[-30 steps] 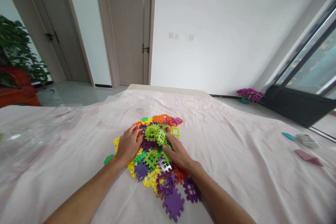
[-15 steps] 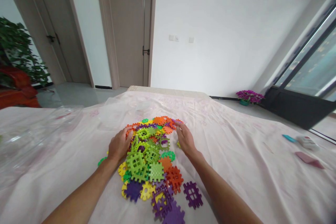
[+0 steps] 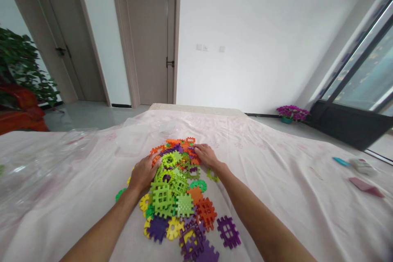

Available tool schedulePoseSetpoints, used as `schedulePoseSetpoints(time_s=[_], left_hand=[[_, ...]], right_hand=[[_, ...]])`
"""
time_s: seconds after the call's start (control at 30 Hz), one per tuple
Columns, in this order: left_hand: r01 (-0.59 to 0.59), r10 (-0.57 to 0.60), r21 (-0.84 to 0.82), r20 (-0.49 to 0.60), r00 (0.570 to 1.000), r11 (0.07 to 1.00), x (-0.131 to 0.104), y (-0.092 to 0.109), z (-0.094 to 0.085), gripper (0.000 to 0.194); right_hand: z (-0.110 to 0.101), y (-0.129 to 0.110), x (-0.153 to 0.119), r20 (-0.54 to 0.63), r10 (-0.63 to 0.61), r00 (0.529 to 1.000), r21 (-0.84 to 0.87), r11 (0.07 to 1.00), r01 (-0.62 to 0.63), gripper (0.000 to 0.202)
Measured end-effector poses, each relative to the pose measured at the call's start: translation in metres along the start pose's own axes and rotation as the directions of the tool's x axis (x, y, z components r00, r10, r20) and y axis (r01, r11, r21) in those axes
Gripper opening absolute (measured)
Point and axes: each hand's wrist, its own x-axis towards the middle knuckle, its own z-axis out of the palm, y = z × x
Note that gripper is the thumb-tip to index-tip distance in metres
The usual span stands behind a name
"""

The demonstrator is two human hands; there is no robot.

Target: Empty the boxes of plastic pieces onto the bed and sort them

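A heap of plastic interlocking building pieces [image 3: 179,184] in green, orange, purple and yellow lies on the pink cloth. My left hand [image 3: 144,172] rests against the heap's left side, its fingers outstretched over orange and yellow-green pieces. Across from it, my right hand [image 3: 206,155] touches the far right side of the heap with extended fingers beside orange and purple pieces. Neither hand appears to grip a piece, though the fingertips are partly hidden. A purple window-shaped piece [image 3: 229,232] sits apart near my right forearm. One yellow-green piece [image 3: 212,175] lies beside my right wrist.
Clear plastic packaging [image 3: 46,159] spreads over the left of the cloth [image 3: 276,196]. Behind the heap stands a transparent container [image 3: 130,143]. On the right are a blue item [image 3: 340,161], a white box-like object [image 3: 362,166] and a flat pink item [image 3: 365,187].
My right hand has moved left against the heap, and my left hand has shifted slightly right. The far pieces are pushed closer together. The view has tilted up slightly.
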Motion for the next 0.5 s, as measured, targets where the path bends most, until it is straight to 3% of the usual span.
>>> schedulePoseSetpoints(time_s=[0.2,0.37,0.43,0.5], left_hand=[[-0.012,0.012,0.01,-0.002,1.0,1.0,0.0,0.001,-0.001,0.052],[-0.022,0.022,0.005,0.02,1.0,1.0,-0.002,-0.001,0.001,0.052],[-0.024,0.025,-0.07,0.021,0.999,0.997,-0.004,-0.003,0.002,0.053],[-0.034,0.035,-0.198,0.005,0.999,0.98,-0.007,-0.004,0.002,0.055]], right_hand=[[0.004,-0.042,-0.021,0.007,-0.24,0.971,0.321,0.92,0.226,0.041],[-0.009,-0.074,-0.05,0.078,-0.281,0.957,0.529,0.825,0.199,0.045],[-0.01,-0.079,-0.062,0.087,-0.278,0.957,0.626,0.762,0.165,0.049],[-0.007,-0.077,-0.071,0.032,-0.208,0.978,0.638,0.757,0.14,0.052]])
